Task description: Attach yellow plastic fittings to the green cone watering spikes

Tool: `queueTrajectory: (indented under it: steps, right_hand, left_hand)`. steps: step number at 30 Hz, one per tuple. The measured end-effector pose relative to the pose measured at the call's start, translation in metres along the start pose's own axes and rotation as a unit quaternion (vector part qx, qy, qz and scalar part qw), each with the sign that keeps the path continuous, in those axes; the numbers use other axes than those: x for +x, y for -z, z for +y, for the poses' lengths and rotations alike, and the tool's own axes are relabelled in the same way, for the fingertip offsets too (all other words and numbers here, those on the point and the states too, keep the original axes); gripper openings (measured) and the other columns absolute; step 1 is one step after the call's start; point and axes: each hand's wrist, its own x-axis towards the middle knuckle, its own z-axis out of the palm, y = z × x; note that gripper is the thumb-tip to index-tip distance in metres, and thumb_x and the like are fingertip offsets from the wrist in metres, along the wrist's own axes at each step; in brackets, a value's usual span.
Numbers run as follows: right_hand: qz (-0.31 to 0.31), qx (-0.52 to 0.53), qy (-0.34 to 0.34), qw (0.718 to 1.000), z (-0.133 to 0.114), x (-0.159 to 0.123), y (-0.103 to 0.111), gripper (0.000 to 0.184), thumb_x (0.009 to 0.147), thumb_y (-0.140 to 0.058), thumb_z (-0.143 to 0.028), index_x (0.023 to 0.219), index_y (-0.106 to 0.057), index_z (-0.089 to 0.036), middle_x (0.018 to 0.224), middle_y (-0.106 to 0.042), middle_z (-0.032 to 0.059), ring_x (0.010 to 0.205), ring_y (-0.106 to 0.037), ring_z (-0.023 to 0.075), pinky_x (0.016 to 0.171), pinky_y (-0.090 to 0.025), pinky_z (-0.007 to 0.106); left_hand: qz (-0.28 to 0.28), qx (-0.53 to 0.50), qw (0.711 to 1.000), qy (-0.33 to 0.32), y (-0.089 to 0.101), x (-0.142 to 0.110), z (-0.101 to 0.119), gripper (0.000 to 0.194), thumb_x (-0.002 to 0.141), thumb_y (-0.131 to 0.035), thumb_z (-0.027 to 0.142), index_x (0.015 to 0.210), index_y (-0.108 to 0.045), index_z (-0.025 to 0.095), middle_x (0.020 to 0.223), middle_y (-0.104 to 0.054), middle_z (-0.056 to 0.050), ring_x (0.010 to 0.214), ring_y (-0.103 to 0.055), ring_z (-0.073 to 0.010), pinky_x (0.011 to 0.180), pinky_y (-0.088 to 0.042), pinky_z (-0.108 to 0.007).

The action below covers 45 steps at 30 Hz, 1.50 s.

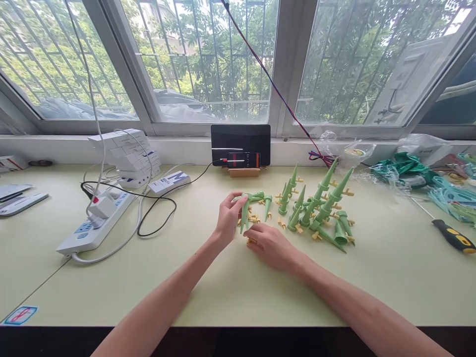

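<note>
My left hand (227,213) is closed on a green plastic spike (244,214), which points downward just above the table. Close beside it, my right hand (268,243) curls its fingers around a small yellow valve (252,240) at the tabletop; the fingers partly hide this piece. Between and behind the hands lie loose yellow valves (254,218) and more green spikes (256,196). To the right of my right hand is a group of green spikes fitted with yellow valves (323,201), some stacked and standing, others lying on their sides.
On the left are a white power strip (98,223) with cables, a small white box (169,183) and stacked white boxes (130,153). A phone (243,159) leans against a black tablet (241,136) at the back. A screwdriver (454,237) and plastic bags (405,169) lie on the right.
</note>
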Motion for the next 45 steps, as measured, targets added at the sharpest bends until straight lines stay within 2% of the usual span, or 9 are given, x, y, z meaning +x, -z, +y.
queueTrajectory:
  steps: [8, 14, 25, 34, 45]
  right_hand:
    - [0.001, -0.015, 0.003, 1.000, -0.001, -0.001, 0.000, 0.022, 0.091, -0.053, -0.011, 0.105, -0.066, -0.020, 0.098, -0.066, 0.0082, 0.092, -0.061, 0.0205, 0.075, -0.048, 0.031]
    - [0.001, -0.027, 0.012, 1.000, 0.001, -0.004, -0.003, 0.024, 0.088, -0.051, -0.008, 0.103, -0.066, -0.020, 0.095, -0.064, 0.0077, 0.090, -0.059, 0.0200, 0.073, -0.046, 0.030]
    - [0.008, 0.004, 0.008, 1.000, 0.005, -0.006, -0.003, 0.022, 0.087, -0.054, -0.008, 0.103, -0.063, -0.019, 0.096, -0.062, 0.0086, 0.090, -0.058, 0.0207, 0.075, -0.048, 0.032]
    - [0.029, 0.043, -0.011, 0.999, 0.007, -0.004, -0.005, 0.034, 0.084, -0.044, 0.001, 0.106, -0.058, -0.020, 0.103, -0.057, 0.0081, 0.092, -0.057, 0.0187, 0.077, -0.048, 0.031]
    - [0.037, 0.087, -0.033, 0.995, 0.009, -0.005, -0.006, 0.051, 0.077, -0.045, 0.005, 0.118, -0.055, -0.024, 0.109, -0.056, 0.0071, 0.096, -0.057, 0.0190, 0.082, -0.049, 0.033]
  left_hand:
    - [-0.037, 0.001, 0.999, 0.011, 0.001, 0.000, -0.003, 0.032, 0.077, -0.070, 0.046, 0.091, -0.056, 0.021, 0.061, -0.056, 0.003, 0.047, -0.049, -0.0095, 0.042, -0.033, -0.020]
    - [-0.062, -0.025, 0.997, 0.026, 0.001, 0.000, -0.001, 0.028, 0.080, -0.069, 0.044, 0.088, -0.055, 0.021, 0.060, -0.056, 0.003, 0.044, -0.044, -0.0078, 0.041, -0.031, -0.020]
    - [-0.099, -0.047, 0.993, 0.045, 0.002, 0.000, -0.001, 0.027, 0.082, -0.066, 0.043, 0.088, -0.056, 0.019, 0.064, -0.056, 0.002, 0.043, -0.042, -0.0071, 0.040, -0.032, -0.021]
    - [-0.102, -0.057, 0.992, 0.052, 0.002, 0.000, 0.001, 0.026, 0.081, -0.067, 0.042, 0.087, -0.058, 0.019, 0.063, -0.056, 0.001, 0.043, -0.043, -0.0071, 0.042, -0.033, -0.021]
    - [-0.110, -0.064, 0.990, 0.061, 0.003, 0.000, 0.002, 0.025, 0.082, -0.066, 0.041, 0.087, -0.056, 0.019, 0.063, -0.056, 0.002, 0.041, -0.043, -0.0077, 0.042, -0.032, -0.023]
